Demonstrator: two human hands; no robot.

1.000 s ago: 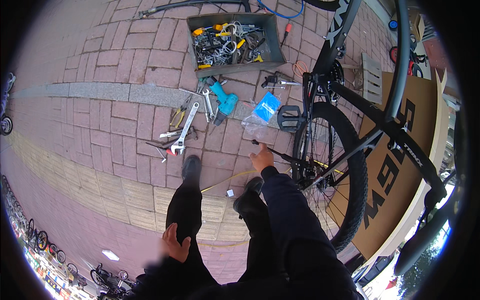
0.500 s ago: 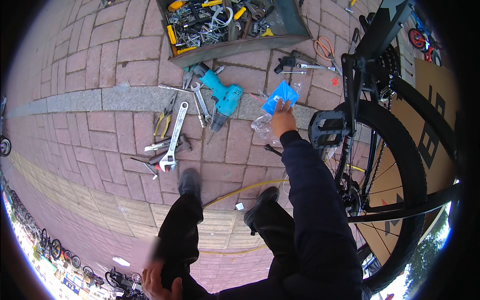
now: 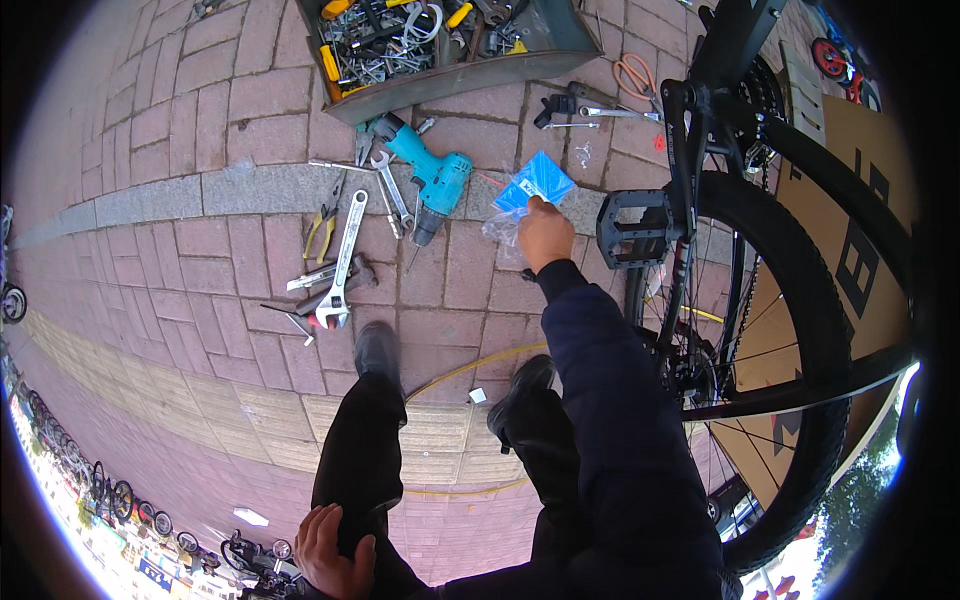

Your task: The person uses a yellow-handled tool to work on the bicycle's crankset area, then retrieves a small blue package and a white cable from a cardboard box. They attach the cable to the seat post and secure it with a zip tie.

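Observation:
My right hand [image 3: 545, 236] reaches forward to the paving, its fingers closed at the near corner of a flat blue square packet [image 3: 535, 178]. A small white patch shows by the fingertips, too small to make out. Crumpled clear plastic [image 3: 502, 229] lies just left of this hand. My left hand [image 3: 335, 552] rests on my left thigh with its fingers stretched out and holds nothing. Left of the packet lie a teal cordless drill [image 3: 440, 183], a combination wrench [image 3: 392, 188] and a large adjustable wrench [image 3: 345, 255].
A bicycle's black pedal [image 3: 636, 228] and rear wheel [image 3: 835, 340] stand close to my right arm. Beyond the drill is a metal toolbox [image 3: 470, 78] full of tools. Pliers [image 3: 322, 228], orange-handled scissors [image 3: 636, 75] and a yellow hose [image 3: 470, 368] lie about; cardboard [image 3: 760, 455] is behind the wheel.
The packet has shifted slightly left relative to the drill and pedal, with my right hand at its near edge. My left hand stays on my thigh; the whole view has shifted a little.

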